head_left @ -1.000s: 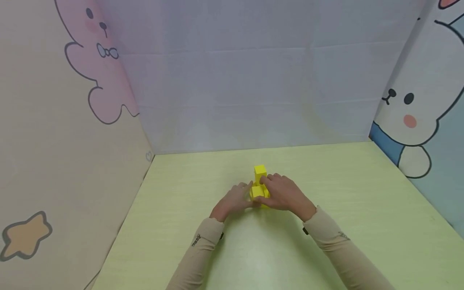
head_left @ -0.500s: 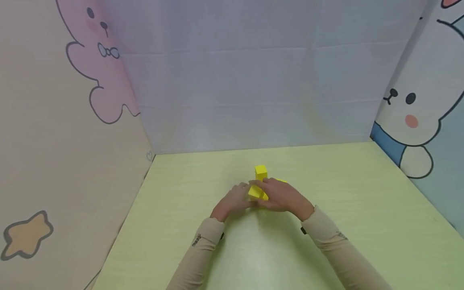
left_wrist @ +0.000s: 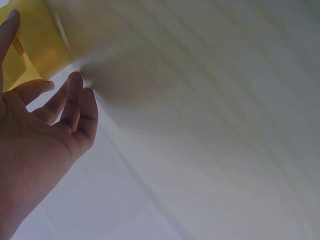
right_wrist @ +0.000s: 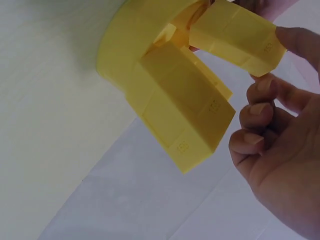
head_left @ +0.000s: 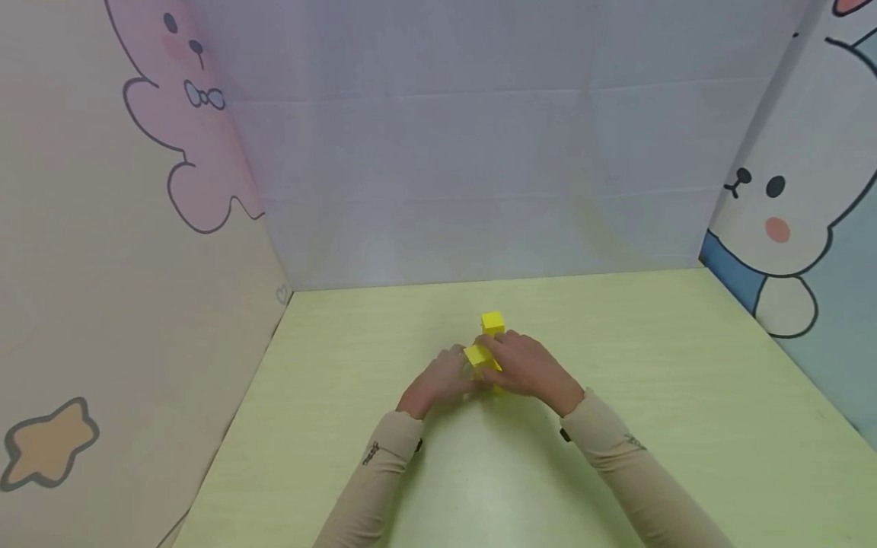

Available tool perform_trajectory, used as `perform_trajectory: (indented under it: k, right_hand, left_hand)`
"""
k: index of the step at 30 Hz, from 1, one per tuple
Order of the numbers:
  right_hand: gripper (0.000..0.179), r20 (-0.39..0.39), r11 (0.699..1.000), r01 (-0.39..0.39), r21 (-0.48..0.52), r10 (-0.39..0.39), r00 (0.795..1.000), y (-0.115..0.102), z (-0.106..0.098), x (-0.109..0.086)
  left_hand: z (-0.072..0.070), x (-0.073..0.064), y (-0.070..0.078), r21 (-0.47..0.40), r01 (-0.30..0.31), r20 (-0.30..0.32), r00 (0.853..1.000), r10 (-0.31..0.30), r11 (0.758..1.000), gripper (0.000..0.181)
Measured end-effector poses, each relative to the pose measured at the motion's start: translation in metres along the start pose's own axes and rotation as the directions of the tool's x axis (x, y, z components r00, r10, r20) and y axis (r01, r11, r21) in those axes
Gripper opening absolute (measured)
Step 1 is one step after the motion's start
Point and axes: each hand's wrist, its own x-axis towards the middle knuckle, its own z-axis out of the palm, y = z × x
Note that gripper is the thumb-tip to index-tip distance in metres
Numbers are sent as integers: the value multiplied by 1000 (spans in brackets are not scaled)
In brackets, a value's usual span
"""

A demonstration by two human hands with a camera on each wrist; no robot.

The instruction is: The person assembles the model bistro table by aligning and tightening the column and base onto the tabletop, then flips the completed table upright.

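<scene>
My right hand (head_left: 530,367) pinches a yellow block (right_wrist: 235,37) between thumb and forefinger, its other fingers curled below. The block bears raised digits and leans at the top of a round yellow base (right_wrist: 122,42). Another yellow block (right_wrist: 182,107), also with raised digits, stands out of that base. On the left, my left hand (head_left: 445,376) holds the base's side, with thumb and forefinger at the yellow wall (left_wrist: 47,37) in the left wrist view; its remaining fingers bend loosely. From the head, a tall block (head_left: 492,321) rises behind my right hand, while the hands hide most of the base.
The pale green table (head_left: 603,320) extends all around the hands. A whitish cloth wall (head_left: 438,167) closes off the back, and side panels with cartoon animals stand left and right.
The block in my right hand was level on top; it has tipped and shifted slightly left. My right hand moved a little left with it. My left hand has stayed in place.
</scene>
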Motion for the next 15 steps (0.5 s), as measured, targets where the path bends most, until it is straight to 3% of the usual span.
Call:
perform_trajectory:
  k: [5, 10, 15]
  right_hand:
    - [37, -37, 997, -55, -48, 53, 998, 1, 1, 3]
    - [32, -59, 997, -64, -51, 61, 996, 2, 2, 2]
    - [36, -105, 992, -93, -89, 83, 991, 2, 3, 2]
  left_hand:
    - [1, 1, 1, -21, 39, 7, 999, -39, 999, 74]
    - [3, 2, 1, -33, 7, -3, 1000, -7, 999, 51]
    - [5, 3, 1, -24, -9, -6, 1000, 9, 1000, 49]
